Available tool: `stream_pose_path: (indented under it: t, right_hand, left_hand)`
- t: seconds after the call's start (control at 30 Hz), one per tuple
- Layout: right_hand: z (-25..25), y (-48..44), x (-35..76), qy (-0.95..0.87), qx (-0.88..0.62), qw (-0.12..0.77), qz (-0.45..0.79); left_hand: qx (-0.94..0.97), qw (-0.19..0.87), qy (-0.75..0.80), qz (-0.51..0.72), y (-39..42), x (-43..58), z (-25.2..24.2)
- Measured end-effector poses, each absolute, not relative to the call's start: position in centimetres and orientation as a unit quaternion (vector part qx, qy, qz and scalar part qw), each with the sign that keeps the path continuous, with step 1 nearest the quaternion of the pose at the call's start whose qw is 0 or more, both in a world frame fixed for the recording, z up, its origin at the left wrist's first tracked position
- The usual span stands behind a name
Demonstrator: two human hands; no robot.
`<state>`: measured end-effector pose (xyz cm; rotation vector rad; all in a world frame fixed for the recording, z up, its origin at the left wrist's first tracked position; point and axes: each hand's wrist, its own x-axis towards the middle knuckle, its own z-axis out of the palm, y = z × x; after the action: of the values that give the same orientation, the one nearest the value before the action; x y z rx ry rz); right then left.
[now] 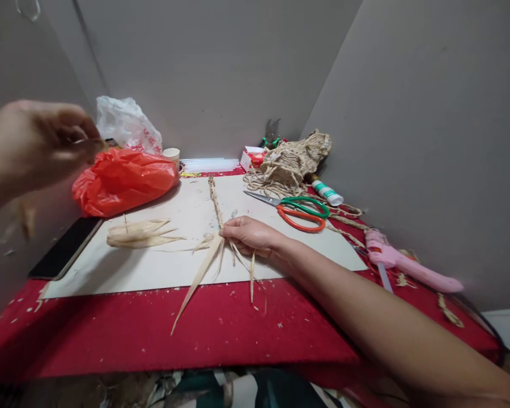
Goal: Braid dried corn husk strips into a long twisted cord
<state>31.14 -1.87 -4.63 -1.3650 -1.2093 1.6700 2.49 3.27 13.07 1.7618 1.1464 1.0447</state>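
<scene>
My right hand [251,233] is closed in a pinch at the lower end of a thin braid [213,198], which looks made of dry corn husk. Loose pale husk strips [202,272] fan out below the fingertips, some lying over the red cloth. Raised at the far left, my left hand [46,141] is blurred, its fingertips pressed together. A thin pale sliver seems to show at them, too unclear to name. Beneath that wrist a brownish scrap [26,220] shows as a smear. A bundle of flat husks [138,233] lies left of the braid on the white board [110,277].
Scissors [304,212] with green and orange handles lie right of the braid. Behind them sits a heap of braided cord [297,158]. A pink glue gun [408,263] rests at the right. At left are a red plastic bag [125,181] and a phone [66,249].
</scene>
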Motion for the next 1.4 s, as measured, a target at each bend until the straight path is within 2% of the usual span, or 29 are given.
stream_pose_path:
  t: [0.07, 0.1, 0.17, 0.2, 0.27, 0.33, 0.4, 0.53, 0.7, 0.93, 1.4]
  right_hand:
    - [-4.6, -1.9, 31.1, -0.456, -0.518, 0.328, 0.645]
    - [-4.5, -1.9, 31.2, -0.452, -0.513, 0.328, 0.651]
    - [-4.4, -2.0, 31.3, -0.445, -0.499, 0.327, 0.668]
    - [-4.4, -2.0, 31.4, -0.443, -0.49, 0.326, 0.676]
    - [-4.3, -2.0, 31.6, -0.44, -0.474, 0.324, 0.691]
    - [-4.3, -2.0, 31.7, -0.436, -0.461, 0.325, 0.701]
    - [-4.3, -2.0, 31.8, -0.434, -0.452, 0.33, 0.706]
    - [-4.4, -1.9, 31.9, -0.432, -0.438, 0.336, 0.714]
    - [-4.5, -1.7, 32.2, -0.42, -0.411, 0.338, 0.735]
    - [-4.2, -1.9, 32.3, -0.428, -0.41, 0.33, 0.735]
    - [-4.5, -1.7, 32.6, -0.429, -0.383, 0.332, 0.748]
  left_hand:
    - [0.761, 0.098, 0.582, 0.269, 4.9, 1.4, 12.2]
    - [0.771, -0.011, 0.607, 0.193, 5.4, 1.4, 11.3]
    - [0.802, -0.061, 0.585, 0.108, 5.6, 2.4, 8.9]
    - [0.82, -0.063, 0.554, 0.125, 5.4, 3.3, 7.5]
    - [0.851, 0.044, 0.478, 0.212, 4.2, 5.8, 4.6]
    - [0.847, 0.252, 0.421, 0.203, 2.8, 8.6, 1.9]
    - [0.82, 0.386, 0.386, 0.175, 1.6, 11.1, -0.2]
    - [0.744, 0.529, 0.382, 0.146, 1.2, 14.0, -2.6]
    - [0.63, 0.666, 0.366, 0.157, 2.3, 13.8, -3.0]
    - [0.547, 0.746, 0.354, 0.135, 2.9, 13.0, -2.7]
    - [0.579, 0.705, 0.393, 0.118, 3.9, 12.2, -1.0]
